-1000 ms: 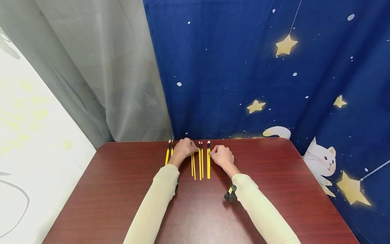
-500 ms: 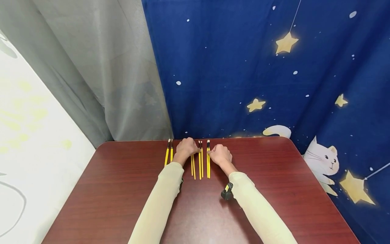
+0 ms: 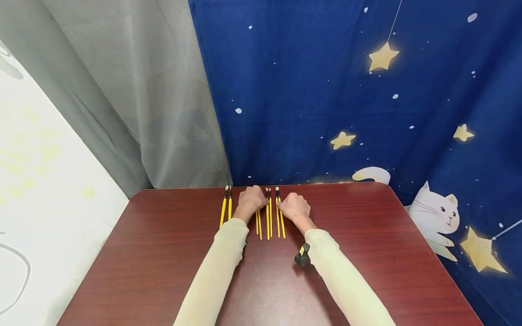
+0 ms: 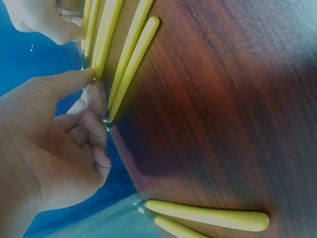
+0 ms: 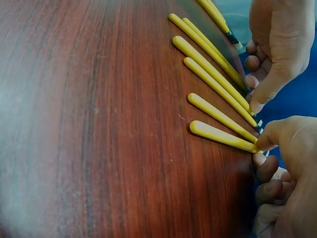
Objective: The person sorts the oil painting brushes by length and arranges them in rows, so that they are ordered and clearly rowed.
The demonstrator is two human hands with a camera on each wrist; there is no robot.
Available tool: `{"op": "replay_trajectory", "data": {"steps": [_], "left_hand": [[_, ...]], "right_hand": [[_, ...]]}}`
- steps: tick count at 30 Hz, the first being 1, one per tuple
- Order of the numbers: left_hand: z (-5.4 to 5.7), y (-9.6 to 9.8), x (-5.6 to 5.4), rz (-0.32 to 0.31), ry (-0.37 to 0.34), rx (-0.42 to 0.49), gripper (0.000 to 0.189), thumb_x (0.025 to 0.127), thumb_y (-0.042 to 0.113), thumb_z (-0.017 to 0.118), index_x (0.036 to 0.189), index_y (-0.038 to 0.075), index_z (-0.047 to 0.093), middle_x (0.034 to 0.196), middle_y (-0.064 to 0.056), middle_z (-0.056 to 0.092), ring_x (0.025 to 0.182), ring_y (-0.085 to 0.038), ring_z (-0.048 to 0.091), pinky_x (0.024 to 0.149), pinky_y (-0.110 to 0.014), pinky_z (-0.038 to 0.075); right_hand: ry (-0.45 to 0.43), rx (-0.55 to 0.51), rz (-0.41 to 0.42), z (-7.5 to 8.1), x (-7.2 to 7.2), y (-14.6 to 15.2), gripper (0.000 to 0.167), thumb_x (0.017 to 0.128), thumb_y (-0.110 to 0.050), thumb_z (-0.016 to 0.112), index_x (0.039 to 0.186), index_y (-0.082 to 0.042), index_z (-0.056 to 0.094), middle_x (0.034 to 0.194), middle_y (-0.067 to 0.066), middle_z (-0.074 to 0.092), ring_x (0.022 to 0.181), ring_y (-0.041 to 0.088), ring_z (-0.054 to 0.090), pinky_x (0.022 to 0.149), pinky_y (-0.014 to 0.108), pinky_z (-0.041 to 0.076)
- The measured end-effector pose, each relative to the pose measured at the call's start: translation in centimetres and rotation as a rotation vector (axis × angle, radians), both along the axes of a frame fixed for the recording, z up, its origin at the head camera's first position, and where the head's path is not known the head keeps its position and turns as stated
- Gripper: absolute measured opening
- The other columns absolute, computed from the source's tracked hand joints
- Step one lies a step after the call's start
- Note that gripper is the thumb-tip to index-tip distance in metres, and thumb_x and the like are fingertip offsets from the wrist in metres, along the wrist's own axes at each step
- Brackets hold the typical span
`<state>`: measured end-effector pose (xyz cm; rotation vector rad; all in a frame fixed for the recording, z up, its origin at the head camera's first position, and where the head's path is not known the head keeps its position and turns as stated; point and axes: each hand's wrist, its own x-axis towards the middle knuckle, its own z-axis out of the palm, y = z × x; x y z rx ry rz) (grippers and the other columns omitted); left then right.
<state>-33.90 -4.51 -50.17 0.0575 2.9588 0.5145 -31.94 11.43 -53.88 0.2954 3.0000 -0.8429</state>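
Observation:
Slim yellow-handled paintbrushes lie in a row of pairs near the table's far edge, bristles pointing away. My left hand [image 3: 250, 199] pinches a paintbrush [image 3: 268, 222] of the middle pair near its dark neck, thumb and forefinger at the brush in the left wrist view. On the right, my right hand [image 3: 295, 207] pinches the outermost paintbrush [image 5: 223, 136] near its neck, other fingers curled under. That brush slants away from its neighbour [image 5: 218, 115] at the handle ends. Another pair [image 3: 258, 222] is partly hidden beneath my left hand.
A further pair of paintbrushes [image 3: 224, 209] lies left of my left hand. The dark red table [image 3: 155, 262] ends just beyond the brush tips, before a grey curtain [image 3: 175, 136] and a blue star-patterned curtain [image 3: 293, 113].
The rightmost pair, parallel before, now spreads at the handle ends, and its tips have shifted slightly left. My left hand has moved slightly right; my right hand has moved slightly left.

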Motion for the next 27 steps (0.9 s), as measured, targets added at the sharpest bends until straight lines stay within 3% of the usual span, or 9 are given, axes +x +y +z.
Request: {"op": "replay_trajectory", "data": {"steps": [3,5,11,19,27], "left_hand": [[-0.1,0.4,0.0,0.003,-0.026,-0.02,0.028,0.094,0.028,0.073,0.11,0.005,0.077,0.115,-0.014,0.077,0.103,-0.031,0.07,0.109,-0.049,0.049],[-0.2,0.7,-0.1,0.008,-0.041,-0.02,0.033,0.095,0.028,0.072,0.118,0.005,0.075,0.123,-0.016,0.075,0.108,-0.033,0.069,0.114,-0.052,0.045],[-0.5,1.2,-0.3,0.051,-0.068,-0.007,0.036,0.093,0.033,0.075,0.118,0.005,0.075,0.125,-0.016,0.074,0.11,-0.033,0.068,0.115,-0.054,0.042],[-0.7,1.6,-0.6,0.062,-0.105,-0.02,0.044,0.093,0.036,0.077,0.126,0.007,0.073,0.133,-0.015,0.071,0.119,-0.034,0.067,0.116,-0.055,0.04],[-0.4,2.1,-0.2,0.113,-0.072,0.02,0.055,0.088,0.042,0.083,0.129,0.008,0.073,0.133,-0.015,0.072,0.12,-0.037,0.066,0.114,-0.057,0.041]], "right_hand": [[-0.016,0.018,-0.01,0.1,-0.1,-0.1,0.038,0.086,-0.049,0.075,0.07,-0.016,0.068,0.088,0.011,0.075,0.081,0.032,0.07,0.071,0.048,0.055],[-0.025,0.02,-0.016,0.2,-0.2,-0.2,0.039,0.085,-0.051,0.077,0.072,-0.015,0.068,0.091,0.013,0.075,0.082,0.033,0.07,0.071,0.048,0.056],[-0.036,0.03,-0.025,0.3,-0.3,-0.5,0.039,0.084,-0.05,0.079,0.078,-0.012,0.071,0.097,0.016,0.077,0.083,0.033,0.071,0.071,0.049,0.056],[-0.053,0.063,-0.033,0.1,-0.3,-0.7,0.04,0.084,-0.051,0.078,0.077,-0.013,0.07,0.094,0.014,0.076,0.081,0.032,0.07,0.067,0.046,0.055],[-0.021,0.06,-0.03,-0.1,-0.8,-0.7,0.045,0.081,-0.056,0.08,0.073,-0.014,0.069,0.087,0.013,0.075,0.074,0.029,0.068,0.063,0.044,0.053]]}}
